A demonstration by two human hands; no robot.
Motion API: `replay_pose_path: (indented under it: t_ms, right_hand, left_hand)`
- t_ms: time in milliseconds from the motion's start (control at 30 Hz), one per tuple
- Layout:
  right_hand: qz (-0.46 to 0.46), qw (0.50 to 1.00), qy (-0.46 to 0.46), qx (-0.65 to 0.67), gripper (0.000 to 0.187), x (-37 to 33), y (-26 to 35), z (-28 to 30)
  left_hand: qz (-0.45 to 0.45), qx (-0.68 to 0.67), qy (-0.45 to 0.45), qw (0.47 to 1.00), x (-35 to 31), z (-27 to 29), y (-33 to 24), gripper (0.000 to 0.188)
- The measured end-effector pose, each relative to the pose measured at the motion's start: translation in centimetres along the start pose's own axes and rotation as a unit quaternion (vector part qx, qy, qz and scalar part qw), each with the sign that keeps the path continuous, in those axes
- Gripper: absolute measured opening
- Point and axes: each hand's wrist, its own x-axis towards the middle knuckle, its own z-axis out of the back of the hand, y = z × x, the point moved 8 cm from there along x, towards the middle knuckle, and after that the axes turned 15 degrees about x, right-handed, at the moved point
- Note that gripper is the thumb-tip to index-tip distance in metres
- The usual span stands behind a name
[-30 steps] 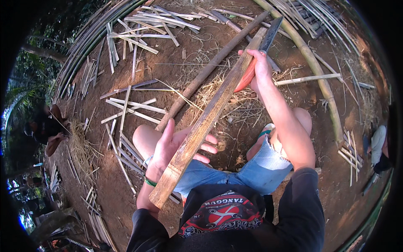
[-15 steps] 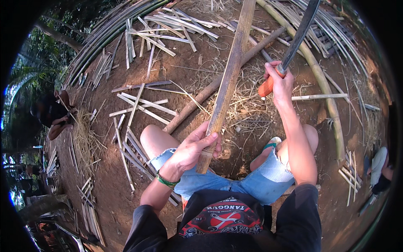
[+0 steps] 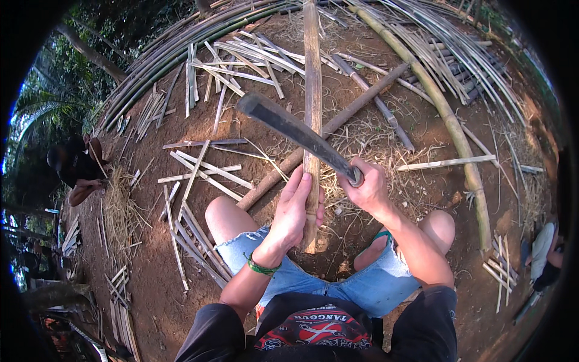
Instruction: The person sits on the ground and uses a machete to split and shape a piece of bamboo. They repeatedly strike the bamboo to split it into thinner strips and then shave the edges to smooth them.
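My left hand [image 3: 295, 207] is closed round the lower part of a long brown bamboo strip [image 3: 312, 90], which stretches away from me past the thick pole. In my right hand [image 3: 365, 188] is a machete [image 3: 295, 134], gripped by its handle, which my fingers mostly hide. Its dark blade slants up and to the left, passing over the strip in this view. I cannot tell whether the blade touches it. Beneath both hands are my denim-clad knees and the ground.
A brown pole [image 3: 338, 120] lies diagonally under the strip. Pale split bamboo pieces [image 3: 259, 57] are scattered at far left, and a long yellowish bamboo pole [image 3: 443, 102] curves along the right. Shavings [image 3: 386, 130] cover the soil ahead. Another person [image 3: 75, 166] sits at far left.
The machete has swung from pointing up and right to slanting left across the strip. My right hand came lower and left. The strip now points straighter ahead.
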Motion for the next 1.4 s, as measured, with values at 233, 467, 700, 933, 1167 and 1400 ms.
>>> replay_pose_path:
  t_ms: [233, 467, 700, 933, 1167, 1400]
  right_hand:
    - [0.117, 0.986, 0.085, -0.088, 0.022, -1.1, 1.8, -1.2]
    - [0.166, 0.979, 0.062, -0.103, 0.023, -1.0, 2.3, -1.0]
    - [0.166, 0.978, 0.01, -0.123, 0.023, 0.2, 1.9, 0.4]
    - [0.147, 0.977, 0.003, -0.156, 0.018, 1.6, 2.1, 1.6]
    - [0.063, 0.987, -0.06, -0.132, 0.017, 3.4, 0.9, 4.2]
    - [0.152, 0.976, 0.018, -0.157, 0.016, 1.3, 2.8, 1.2]
  left_hand:
    - [-0.053, 0.087, 0.008, 0.995, -0.2, -0.8, -0.7, 0.059]
    - [-0.033, 0.04, 0.011, 0.999, -1.3, -1.1, -0.6, 0.059]
    - [0.065, -0.04, 0.027, 0.997, -3.2, -1.8, 0.5, 0.038]
    - [0.043, -0.035, 0.06, 0.997, -5.4, -2.1, 0.2, 0.051]
    - [0.049, -0.022, 0.108, 0.993, -6.9, -2.0, 1.8, 0.058]
    - [0.052, -0.048, 0.097, 0.993, -6.0, -1.1, 1.4, 0.055]
